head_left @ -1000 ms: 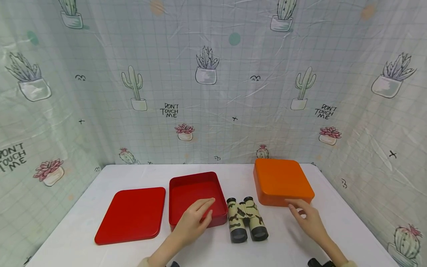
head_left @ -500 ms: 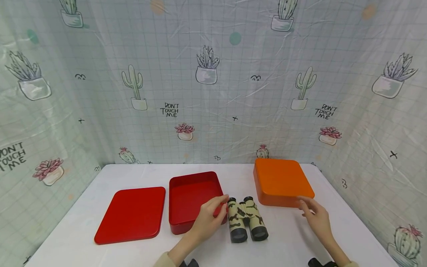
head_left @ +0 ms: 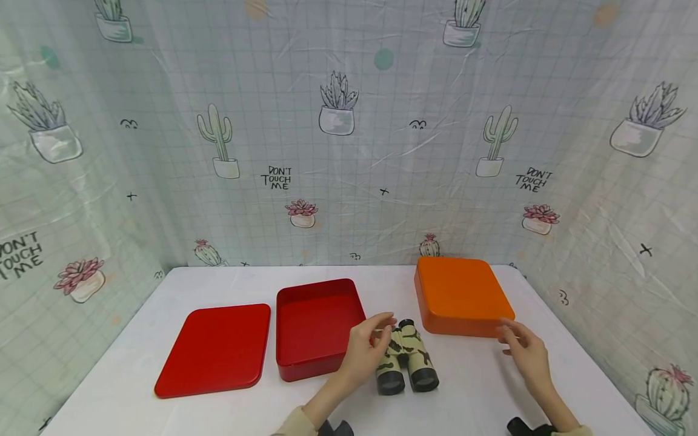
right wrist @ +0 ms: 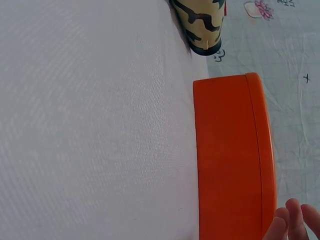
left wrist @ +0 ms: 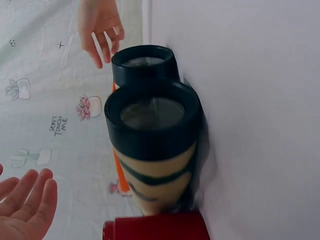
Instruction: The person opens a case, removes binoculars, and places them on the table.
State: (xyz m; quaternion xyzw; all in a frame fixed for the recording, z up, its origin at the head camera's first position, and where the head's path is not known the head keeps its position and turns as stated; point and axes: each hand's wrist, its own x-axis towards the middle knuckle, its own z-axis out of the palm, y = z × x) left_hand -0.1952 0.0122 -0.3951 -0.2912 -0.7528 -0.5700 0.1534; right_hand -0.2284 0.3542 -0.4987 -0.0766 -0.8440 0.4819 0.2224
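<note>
Camouflage-patterned binoculars [head_left: 420, 362] with black ends lie on the white table. My left hand [head_left: 364, 348] hovers over their left barrel with loosely bent fingers and nothing in its grasp. In the left wrist view the fingers [left wrist: 37, 202] show apart from the binoculars [left wrist: 155, 145]. Beside the near right corner of a closed orange box [head_left: 463, 297] is my right hand [head_left: 528, 357], its fingers relaxed and holding nothing. The right wrist view has the fingertips [right wrist: 294, 212] close by the lid edge of the orange box [right wrist: 232, 155].
An open red box [head_left: 316, 327] with a bare inside stands left of the binoculars. Its flat red lid [head_left: 215, 351] lies farther left on the table [head_left: 218, 418]. A cactus-print cloth [head_left: 349, 157] hangs behind and along both sides.
My left hand has moved right, from over the red box to over the binoculars. My right hand has shifted slightly right along the orange box. The boxes, lid and binoculars stay put.
</note>
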